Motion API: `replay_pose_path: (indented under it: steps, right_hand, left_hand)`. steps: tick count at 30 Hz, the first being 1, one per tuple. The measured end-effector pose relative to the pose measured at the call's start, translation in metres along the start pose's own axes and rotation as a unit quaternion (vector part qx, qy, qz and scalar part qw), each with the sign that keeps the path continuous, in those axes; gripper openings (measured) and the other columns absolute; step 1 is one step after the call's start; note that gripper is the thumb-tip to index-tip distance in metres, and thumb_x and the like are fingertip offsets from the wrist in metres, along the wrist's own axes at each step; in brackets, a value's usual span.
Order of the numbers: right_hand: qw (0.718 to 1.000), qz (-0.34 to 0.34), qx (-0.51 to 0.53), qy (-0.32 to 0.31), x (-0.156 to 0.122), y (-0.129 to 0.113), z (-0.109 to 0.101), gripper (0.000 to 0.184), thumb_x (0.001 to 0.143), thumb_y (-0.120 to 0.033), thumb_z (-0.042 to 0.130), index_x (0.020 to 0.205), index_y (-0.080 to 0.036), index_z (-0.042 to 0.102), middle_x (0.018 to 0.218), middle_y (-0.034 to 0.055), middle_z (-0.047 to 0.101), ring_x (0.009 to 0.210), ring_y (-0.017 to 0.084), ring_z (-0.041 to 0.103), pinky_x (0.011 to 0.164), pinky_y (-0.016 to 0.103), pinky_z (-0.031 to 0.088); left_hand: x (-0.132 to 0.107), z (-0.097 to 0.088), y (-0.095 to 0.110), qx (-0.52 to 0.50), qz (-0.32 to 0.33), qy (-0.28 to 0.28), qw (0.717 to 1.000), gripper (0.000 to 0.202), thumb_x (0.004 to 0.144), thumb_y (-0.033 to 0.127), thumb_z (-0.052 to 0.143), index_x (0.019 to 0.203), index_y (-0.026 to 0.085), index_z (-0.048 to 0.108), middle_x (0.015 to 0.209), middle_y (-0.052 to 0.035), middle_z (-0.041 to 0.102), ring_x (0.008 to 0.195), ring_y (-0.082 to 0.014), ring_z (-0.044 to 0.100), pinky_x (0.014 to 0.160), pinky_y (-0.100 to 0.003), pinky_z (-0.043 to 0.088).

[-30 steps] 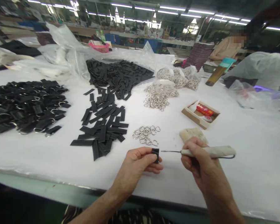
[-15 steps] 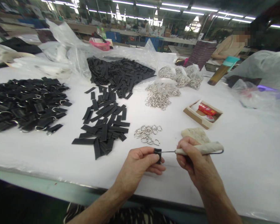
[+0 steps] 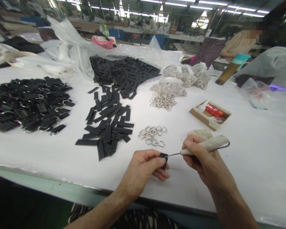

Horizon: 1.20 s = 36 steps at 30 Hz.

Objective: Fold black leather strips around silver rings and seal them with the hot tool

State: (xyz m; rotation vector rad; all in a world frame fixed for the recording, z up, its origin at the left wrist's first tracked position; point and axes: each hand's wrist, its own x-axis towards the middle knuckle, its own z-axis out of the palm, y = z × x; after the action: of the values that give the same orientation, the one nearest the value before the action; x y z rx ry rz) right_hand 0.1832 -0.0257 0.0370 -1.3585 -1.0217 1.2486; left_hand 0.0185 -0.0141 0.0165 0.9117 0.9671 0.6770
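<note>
Between thumb and fingers, my left hand (image 3: 143, 170) pinches a small folded black strap piece (image 3: 164, 160) above the white table. My right hand (image 3: 201, 156) grips a thin metal awl-like tool (image 3: 211, 144) by its pale wrapped handle. The tool's tip meets the top of the strap piece; whether it goes in is hidden. Just beyond my hands lie several loose metal D-rings (image 3: 151, 135). Flat black strap pieces (image 3: 107, 132) are scattered to the left of the rings. A pale lump (image 3: 200, 133) rests behind my right hand.
A heap of black straps with rings (image 3: 30, 105) covers the left side. Farther back are a large strap pile (image 3: 126, 73), bagged rings (image 3: 201, 76) and a bottle (image 3: 231, 70). An open cardboard box (image 3: 202, 119) holds a red tube. A person (image 3: 238, 44) sits at back right.
The handle of the tool is tilted up a little more, with its tip still at the strap piece. My view has shifted slightly. Both hands keep their hold.
</note>
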Motion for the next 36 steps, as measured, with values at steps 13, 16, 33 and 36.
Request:
replay_pose_path:
  steps: [13,16,33,36]
  right_hand:
    - [0.989,-0.067,0.067,0.118,-0.018,-0.005,-0.021,0.013,0.076,-0.030,0.066,0.071,-0.020,0.060,0.055,-0.0019,0.048,0.053,0.009,0.045,0.043,0.013,0.040]
    - [0.988,-0.078,0.051,0.124,-0.027,0.002,-0.019,0.012,0.072,-0.029,0.071,0.079,-0.023,0.064,0.066,-0.0003,0.057,0.063,0.012,0.053,0.052,0.016,0.047]
    - [0.939,-0.157,-0.173,0.253,-0.047,0.008,0.012,0.025,0.067,-0.041,0.074,0.084,-0.025,0.066,0.079,0.0036,0.067,0.074,0.024,0.059,0.068,0.036,0.046]
    - [0.927,-0.163,-0.213,0.263,-0.050,0.007,0.015,0.024,0.071,-0.044,0.069,0.085,-0.025,0.065,0.078,0.0045,0.066,0.076,0.026,0.060,0.069,0.039,0.044]
  left_hand:
    - [-0.003,-0.007,-0.006,-0.037,-0.002,0.009,0.999,0.019,0.075,0.026,0.058,0.067,0.011,0.066,0.054,-0.0055,0.066,0.048,-0.0128,0.061,0.053,-0.022,0.049]
    - [-0.004,-0.008,-0.007,-0.040,-0.001,0.010,0.999,0.019,0.075,0.026,0.059,0.066,0.011,0.066,0.053,-0.0056,0.065,0.048,-0.0127,0.060,0.053,-0.022,0.049]
    - [-0.017,-0.026,-0.007,-0.107,0.046,0.030,0.993,0.017,0.074,0.022,0.060,0.064,0.011,0.066,0.054,-0.0040,0.064,0.045,-0.0109,0.059,0.048,-0.019,0.047]
    - [-0.020,-0.030,-0.007,-0.115,0.051,0.036,0.991,0.017,0.074,0.021,0.060,0.063,0.010,0.066,0.056,-0.0040,0.065,0.045,-0.0105,0.059,0.047,-0.019,0.047]
